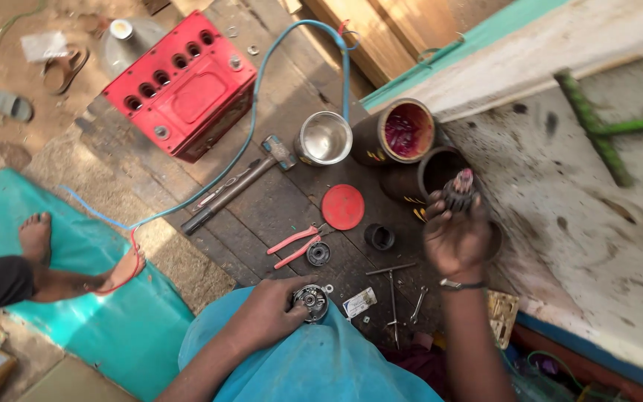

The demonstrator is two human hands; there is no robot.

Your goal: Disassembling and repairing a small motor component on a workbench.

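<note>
here, two hands at work over a floor of parts

low in the frame, over a lap in blue cloth (314, 368), the left hand (266, 316) is closed around a round metal motor end cap (311, 301), its face turned up, held just above the knee. the right hand (455, 238), a watch (461, 284) at its wrist, is raised higher and further right, fingers wrapped tight about a small dark armature (458, 190) with a reddish tip, held upright over the open cans.

just ahead of the hands, dark worn planks (277, 205) carry loose parts: a small spanner (419, 304), a t-handled tool (392, 294), a white tag (359, 302), red-handled pliers (295, 246) beside a round black fitting (318, 253), a black ring (379, 237) and a flat red lid (343, 206). further out lie a hammer (236, 193), a shiny steel cup (324, 138) and two dark cans (403, 134), the far one lined with red paint. a blue cable (251, 134) runs across the boards past a red battery (184, 85).

to the left, another person's bare feet (39, 238) rest on a teal tarp (76, 313); sandals (1, 104) lie on sandy ground beyond. to the right rises a scuffed white painted surface (604, 246) with a teal edge, green sticks (597, 126) lying on it.
</note>
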